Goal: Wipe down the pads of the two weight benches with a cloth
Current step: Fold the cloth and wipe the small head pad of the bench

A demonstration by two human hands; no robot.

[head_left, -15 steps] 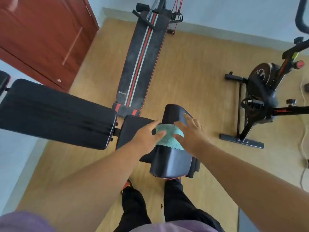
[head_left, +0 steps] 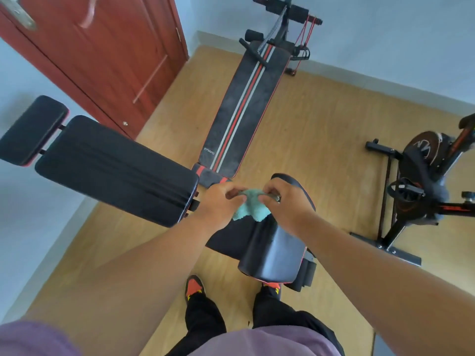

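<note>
A teal cloth (head_left: 250,208) hangs between my two hands above the curved black pad (head_left: 277,253) of the near bench. My left hand (head_left: 218,201) pinches its left top corner and my right hand (head_left: 285,201) pinches its right top corner. The near bench's long black back pad (head_left: 115,170) stretches to the left, with a small black head pad (head_left: 30,129) beyond it. A second bench with a black pad striped red and grey (head_left: 241,111) runs away from me toward the far wall.
An exercise bike (head_left: 421,176) stands on the right on the wooden floor (head_left: 321,129). A red-brown door (head_left: 102,55) fills the upper left. My feet in black and orange shoes (head_left: 194,287) stand just before the curved pad.
The cloth was lying flat on the curved pad under both hands. Now both hands have lifted it off the pad by its corners. The camera has tilted up.
</note>
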